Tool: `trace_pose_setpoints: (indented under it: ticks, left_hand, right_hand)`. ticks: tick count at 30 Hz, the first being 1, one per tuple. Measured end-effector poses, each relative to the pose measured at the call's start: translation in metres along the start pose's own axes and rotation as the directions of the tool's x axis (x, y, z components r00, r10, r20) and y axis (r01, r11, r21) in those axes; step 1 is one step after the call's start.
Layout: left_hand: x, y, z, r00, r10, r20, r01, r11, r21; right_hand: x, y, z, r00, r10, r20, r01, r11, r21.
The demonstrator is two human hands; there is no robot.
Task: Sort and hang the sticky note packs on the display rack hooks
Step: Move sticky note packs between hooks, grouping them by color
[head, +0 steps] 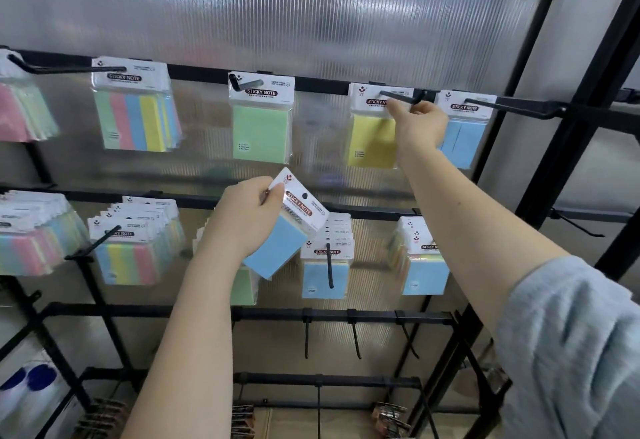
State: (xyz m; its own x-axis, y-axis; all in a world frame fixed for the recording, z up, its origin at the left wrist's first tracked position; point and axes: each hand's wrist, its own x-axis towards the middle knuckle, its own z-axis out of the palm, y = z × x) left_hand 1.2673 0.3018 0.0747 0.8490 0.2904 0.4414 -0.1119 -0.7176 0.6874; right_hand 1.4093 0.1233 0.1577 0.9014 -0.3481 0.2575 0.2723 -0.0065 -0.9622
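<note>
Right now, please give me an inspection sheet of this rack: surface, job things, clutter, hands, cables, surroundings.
Surface: black display rack with hooks, in front of a ribbed translucent panel.
Job's things: blue pack off the rack, tilted; yellow pack on a top-row hook; green pack and multicolour pack hang on the top row; more blue packs on the middle row.
Clutter: bare hooks on the lower rail.
Hands: left hand has the blue pack in its grip; right hand pinches the yellow pack's header at its hook.
Cables: nothing seen.
Surroundings: grey sleeve on the right arm; small items at the rack foot, too blurred to tell.
</note>
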Motion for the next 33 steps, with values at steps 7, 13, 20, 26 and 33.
trace_pose_setpoints:
  ticks: [7, 13, 20, 26, 33]
  left_hand:
    - [-0.001, 0.006, 0.006, 1.0, 0.024, 0.014, -0.024, 0.999, -0.028]
    - [-0.008, 0.025, 0.01, 0.999, 0.025, -0.024, -0.029, 0.984, -0.173]
    - [-0.026, 0.062, 0.024, 0.998, 0.006, -0.069, -0.028, 0.947, -0.321]
    - [-0.04, 0.098, 0.045, 0.998, 0.033, -0.05, -0.052, 0.89, -0.453]
    - [-0.04, 0.151, 0.075, 0.989, 0.108, -0.101, -0.146, 0.825, -0.546]
  right_hand:
    - [0.002, 0.013, -0.006, 0.994, -0.063, -0.088, 0.065, 0.998, 0.016]
    - [-0.008, 0.033, -0.042, 0.997, -0.075, -0.019, 0.072, 0.991, -0.109]
    - [-0.019, 0.081, -0.127, 0.987, 0.008, 0.163, 0.045, 0.945, -0.323]
    - [-0.025, 0.133, -0.175, 0.951, 0.195, 0.241, -0.095, 0.924, -0.371]
    - [-0.031, 0.158, -0.195, 0.897, 0.25, 0.364, -0.111, 0.926, -0.362]
